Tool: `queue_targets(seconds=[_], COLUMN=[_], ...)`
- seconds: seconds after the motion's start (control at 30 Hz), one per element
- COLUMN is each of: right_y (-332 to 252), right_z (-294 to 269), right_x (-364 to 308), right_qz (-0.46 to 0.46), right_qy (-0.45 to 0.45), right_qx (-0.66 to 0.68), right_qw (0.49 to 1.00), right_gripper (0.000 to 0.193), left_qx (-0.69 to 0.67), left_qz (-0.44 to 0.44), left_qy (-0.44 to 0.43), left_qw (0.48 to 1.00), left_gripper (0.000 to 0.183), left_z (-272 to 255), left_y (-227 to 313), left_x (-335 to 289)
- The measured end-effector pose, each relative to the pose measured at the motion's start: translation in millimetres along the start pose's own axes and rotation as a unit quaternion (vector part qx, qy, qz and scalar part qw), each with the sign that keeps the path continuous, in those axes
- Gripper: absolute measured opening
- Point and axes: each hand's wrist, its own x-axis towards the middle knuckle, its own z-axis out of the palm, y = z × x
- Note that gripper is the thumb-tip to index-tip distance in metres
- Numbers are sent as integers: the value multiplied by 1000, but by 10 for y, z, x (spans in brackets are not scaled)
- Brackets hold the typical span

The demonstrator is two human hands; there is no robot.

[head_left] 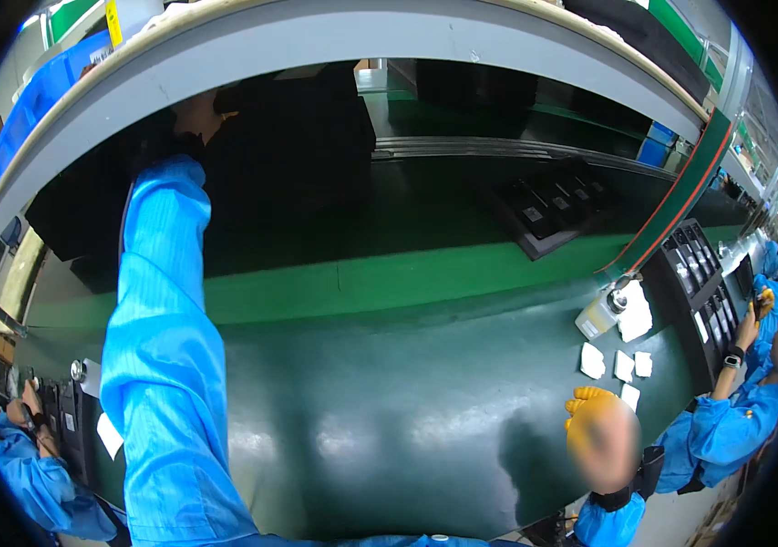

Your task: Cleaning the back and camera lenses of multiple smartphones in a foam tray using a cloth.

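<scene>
Holding left hand (196, 113) by dark bulk (293, 159) at ten o'clock, right hand (602, 439) half-curled at four. Cannot tell either grip.

A factory workshop, apparently an assembly area, is indicated. A long green bench (361, 401) is overhung by a pale-edged shelf (316, 35), on which a blue bin (56, 91) is stored. Flat dark pieces are held in rows in a black tray (557, 239), and a larger slotted rack (703, 294) is placed at the right. A bottle (597, 316) is set beside scattered white pieces (592, 361). Matching blue workwear is worn by co-workers at the left (29, 483) and right (726, 424), by whom neighbouring stations are occupied.
</scene>
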Motion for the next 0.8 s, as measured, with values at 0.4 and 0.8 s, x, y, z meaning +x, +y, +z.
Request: queue_targets(seconds=[0.4, 0.8], right_y=[109, -103], right_z=[-252, -74], right_x=[-332, -511], right_qz=[-42, -154], right_qy=[108, 72], right_qx=[37, 113], right_qw=[993, 979], right_gripper=[22, 24], left_qx=[-82, -191], left_qz=[278, 246], left_qy=[188, -54], left_qw=[938, 949], left_gripper=[48, 70], left_z=[-1911, -2696], left_y=[-105, 558], left_x=[-1993, -3696])
